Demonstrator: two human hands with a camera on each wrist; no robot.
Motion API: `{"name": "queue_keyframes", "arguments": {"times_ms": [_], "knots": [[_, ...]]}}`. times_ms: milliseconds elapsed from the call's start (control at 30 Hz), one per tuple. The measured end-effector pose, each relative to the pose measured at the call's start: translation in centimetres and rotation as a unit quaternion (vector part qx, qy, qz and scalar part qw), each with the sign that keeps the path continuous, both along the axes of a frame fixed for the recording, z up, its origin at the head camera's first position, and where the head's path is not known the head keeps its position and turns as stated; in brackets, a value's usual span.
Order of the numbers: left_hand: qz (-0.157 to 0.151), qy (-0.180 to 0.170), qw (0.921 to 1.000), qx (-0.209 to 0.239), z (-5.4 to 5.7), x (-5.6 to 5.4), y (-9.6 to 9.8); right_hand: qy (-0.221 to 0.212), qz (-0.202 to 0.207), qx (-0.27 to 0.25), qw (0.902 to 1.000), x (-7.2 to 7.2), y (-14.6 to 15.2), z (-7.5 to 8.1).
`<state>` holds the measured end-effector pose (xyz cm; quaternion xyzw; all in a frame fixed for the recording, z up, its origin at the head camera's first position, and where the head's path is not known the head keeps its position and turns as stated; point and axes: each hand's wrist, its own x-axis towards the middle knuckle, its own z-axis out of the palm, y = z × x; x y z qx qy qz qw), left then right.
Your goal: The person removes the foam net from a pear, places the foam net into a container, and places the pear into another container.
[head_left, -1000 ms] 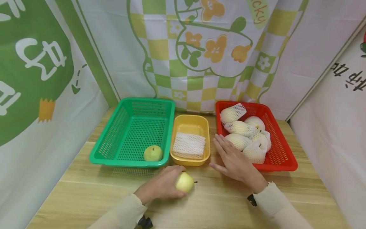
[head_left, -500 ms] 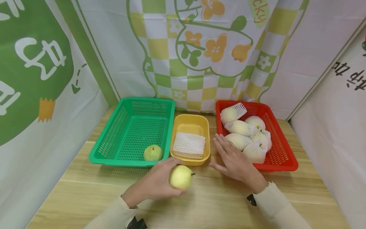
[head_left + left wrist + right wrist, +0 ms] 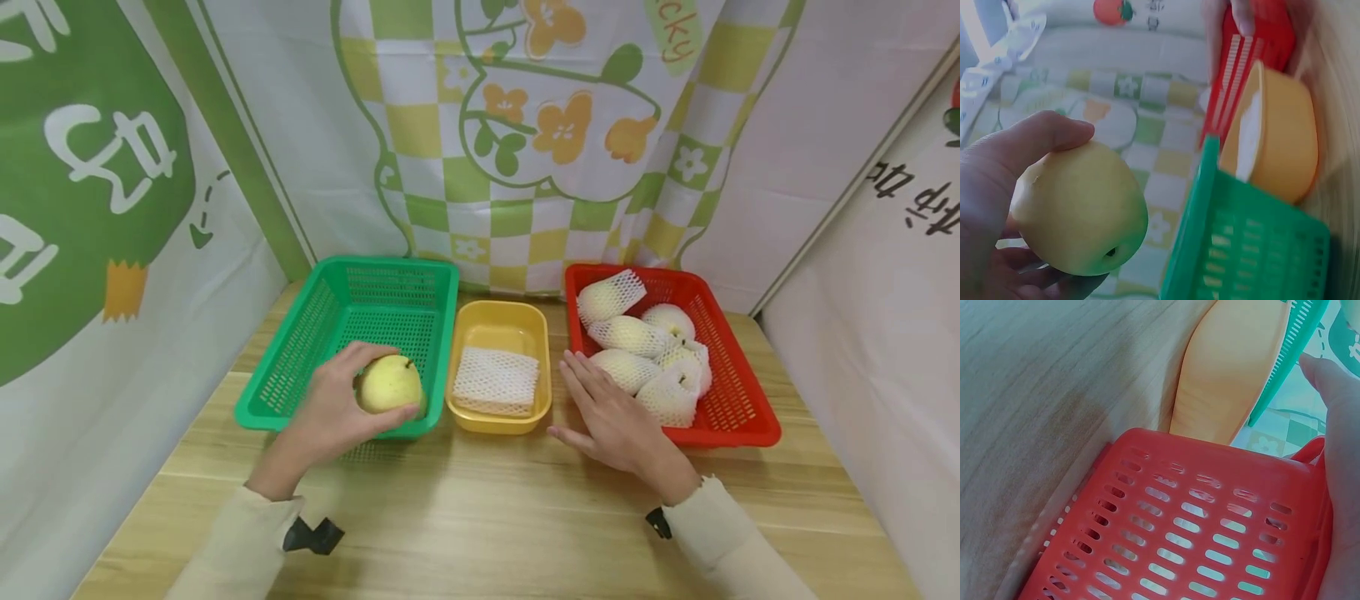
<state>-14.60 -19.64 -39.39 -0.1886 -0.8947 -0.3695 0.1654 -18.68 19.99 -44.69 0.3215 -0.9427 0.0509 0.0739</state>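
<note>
“Yellow pear, quick: where?”

“Above the near right corner of the green basket, in the left hand. Whether it touches anything below, can't tell.”

“Grip?”

“Left fingers and thumb curled round it, thumb on the near side, fingers on the far side. Pear sits just right of the palm.”

“Long axis?”

“Too round to call one (annoying, I know). Stem points up, on the side away from the palm.”

“Anything under it?”

“Greener sliver at its lower right, looks like a second pear; mostly hidden.”

“Right hand?”

“Well apart from the pear, so the left is plainly the nearer one. Fingers straight, holding nothing I can see, resting at the near left edge of the red basket.”

“Inside that?”

“Several netted pears, bunched mostly leftward.”

“Between baskets?”

“Yellow tray, just beside the green one, white foam nets stacked in its near half.”

“Backdrop?”

“Wood-grain table underneath, checked curtain behind.”
</note>
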Motion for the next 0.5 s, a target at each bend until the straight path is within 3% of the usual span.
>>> {"name": "queue_keyframes", "arguments": {"times_ms": [200, 333, 500], "knots": [[0.06, -0.035, 0.9975, -0.016, -1.1, -1.5, -3.2, -0.003, -0.006, -0.001, 1.0, 0.0, 0.0, -0.1], [0.074, -0.083, 0.9933, -0.032, -1.9, -2.1, -4.6, -0.003, -0.006, -0.003, 1.0, 0.0, 0.0, -0.1], [0.094, -0.112, 0.9877, -0.056, -2.7, -2.6, -5.6, -0.004, -0.004, -0.006, 1.0, 0.0, 0.0, 0.0]]}}
